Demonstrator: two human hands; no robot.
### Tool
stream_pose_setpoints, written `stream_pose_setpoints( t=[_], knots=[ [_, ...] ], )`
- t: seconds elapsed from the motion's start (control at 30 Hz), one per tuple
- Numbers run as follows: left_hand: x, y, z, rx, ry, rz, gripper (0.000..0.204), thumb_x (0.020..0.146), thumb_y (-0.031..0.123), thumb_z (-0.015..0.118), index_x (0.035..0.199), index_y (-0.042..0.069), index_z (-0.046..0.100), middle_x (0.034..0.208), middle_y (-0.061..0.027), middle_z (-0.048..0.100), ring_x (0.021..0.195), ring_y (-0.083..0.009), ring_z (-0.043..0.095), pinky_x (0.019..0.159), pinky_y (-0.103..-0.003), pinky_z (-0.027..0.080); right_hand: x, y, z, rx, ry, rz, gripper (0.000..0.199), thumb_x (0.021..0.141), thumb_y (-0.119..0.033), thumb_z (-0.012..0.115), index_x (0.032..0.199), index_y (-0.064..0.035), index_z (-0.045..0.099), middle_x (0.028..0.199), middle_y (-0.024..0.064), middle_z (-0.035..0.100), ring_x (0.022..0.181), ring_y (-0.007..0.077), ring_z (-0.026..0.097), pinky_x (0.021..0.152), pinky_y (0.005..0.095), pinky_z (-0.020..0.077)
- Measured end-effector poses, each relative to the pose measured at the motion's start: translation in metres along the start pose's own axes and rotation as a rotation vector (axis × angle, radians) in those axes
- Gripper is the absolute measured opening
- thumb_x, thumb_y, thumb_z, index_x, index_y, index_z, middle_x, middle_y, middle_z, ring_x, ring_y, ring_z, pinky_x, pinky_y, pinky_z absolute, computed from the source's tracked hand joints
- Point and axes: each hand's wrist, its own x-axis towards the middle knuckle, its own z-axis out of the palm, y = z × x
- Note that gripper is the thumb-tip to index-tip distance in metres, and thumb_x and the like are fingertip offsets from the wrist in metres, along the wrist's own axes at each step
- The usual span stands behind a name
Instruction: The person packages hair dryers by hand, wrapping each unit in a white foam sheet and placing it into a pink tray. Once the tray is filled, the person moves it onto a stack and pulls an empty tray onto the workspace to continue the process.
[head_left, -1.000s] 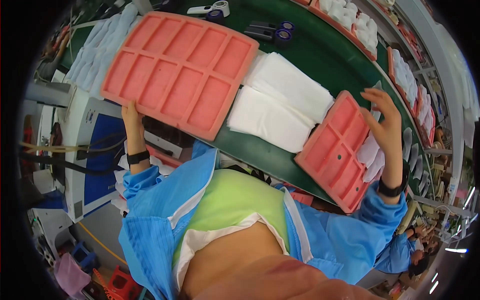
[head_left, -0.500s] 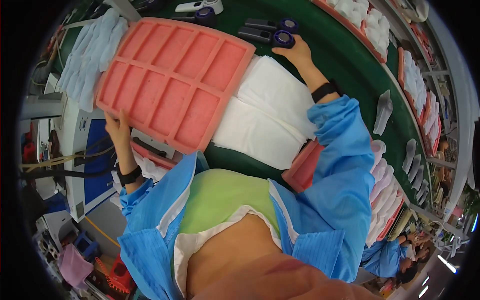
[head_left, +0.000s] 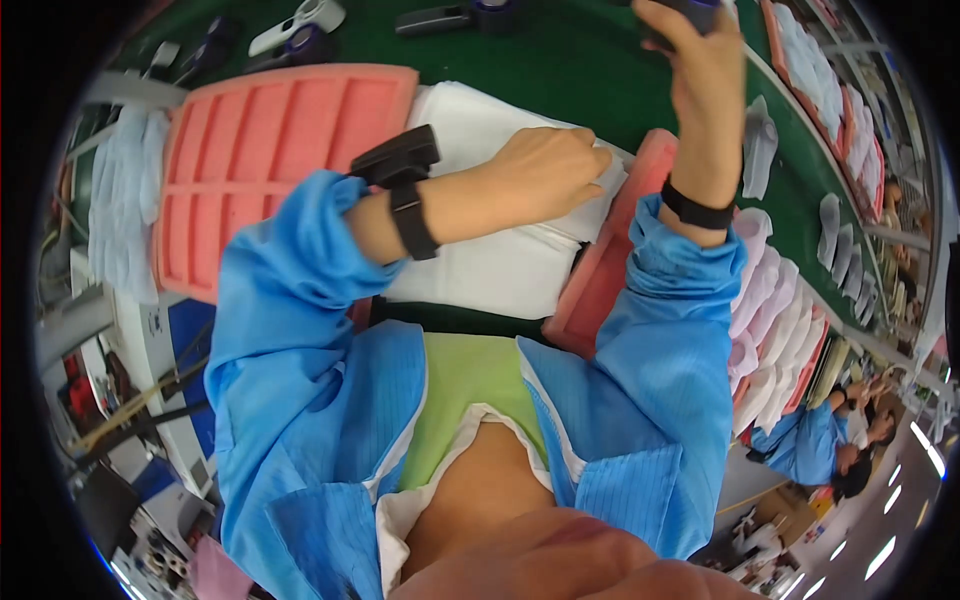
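Observation:
My right hand is raised at the far right of the green table, its fingers wrapped round a dark handheld device with a purple tint, partly cut off by the top edge. My left hand reaches across a stack of white sheets, fingers curled in; whether anything is pinched in them is hidden. Left of the sheets lies a pink foam tray with rectangular compartments. A similar dark device with a round purple-ringed head lies beyond the sheets.
Another pink tray stands right of the sheets. Further dark and white devices lie at the far left. Bagged pale items hang over the left end. Wrapped pieces lie on the right, near loaded trays. A co-worker sits at lower right.
My right hand has lifted one of the two purple-ringed devices and carried it right. My left hand has left the pink tray's edge and come across over the white sheets.

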Motion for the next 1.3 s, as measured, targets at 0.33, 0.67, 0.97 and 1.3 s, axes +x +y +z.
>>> stream_pose_setpoints(
  t=[0.33,0.67,0.97,1.3],
  knots=[
    [0.007,-0.028,0.058,-0.081,0.028,-0.086,0.018,0.078,0.02,0.07,0.081,0.005,0.06,0.081,-0.0102,0.056,0.074,-0.0279,0.06,0.06,-0.038,0.047,-0.042,0.005,-0.106,-0.076,0.116,0.115,0.053,0.06,-0.005,0.077,0.108,0.0036,0.056,0.091,0.0065,0.063,0.079,0.0148,0.06,0.071,0.0265,0.0487],
    [0.013,-0.038,-0.008,-0.617,0.18,-0.209,0.013,0.082,0.019,0.07,0.086,0.007,0.068,0.076,-0.005,0.063,0.06,-0.0172,0.058,0.054,-0.03,0.041,-0.061,-0.025,-0.118,-0.082,-0.222,0.085,0.055,0.055,0.0,0.072,0.107,0.0014,0.055,0.097,0.0061,0.061,0.088,0.0142,0.059,0.081,0.0261,0.0461],
    [0.007,-0.038,-0.041,-1.222,0.589,-0.238,0.019,0.089,0.015,0.065,0.097,-0.001,0.068,0.091,-0.0043,0.069,0.077,-0.0103,0.062,0.068,-0.026,0.049,-0.05,0.014,-0.007,-0.29,-0.383,-0.378,0.062,0.052,0.0,0.081,0.11,-0.0017,0.059,0.105,0.0089,0.057,0.093,0.0224,0.06,0.082,0.0302,0.0483],
    [0.006,-0.039,-0.048,-0.761,0.699,-0.007,0.016,0.082,0.001,0.064,0.098,0.0,0.069,0.086,-0.0073,0.066,0.082,-0.0183,0.062,0.07,-0.03,0.05,-0.06,0.023,0.021,-0.5,-0.16,-0.473,0.078,0.053,0.0,0.083,0.127,-0.0089,0.059,0.109,0.0096,0.055,0.095,0.0249,0.057,0.082,0.0328,0.0483]
  ],
)
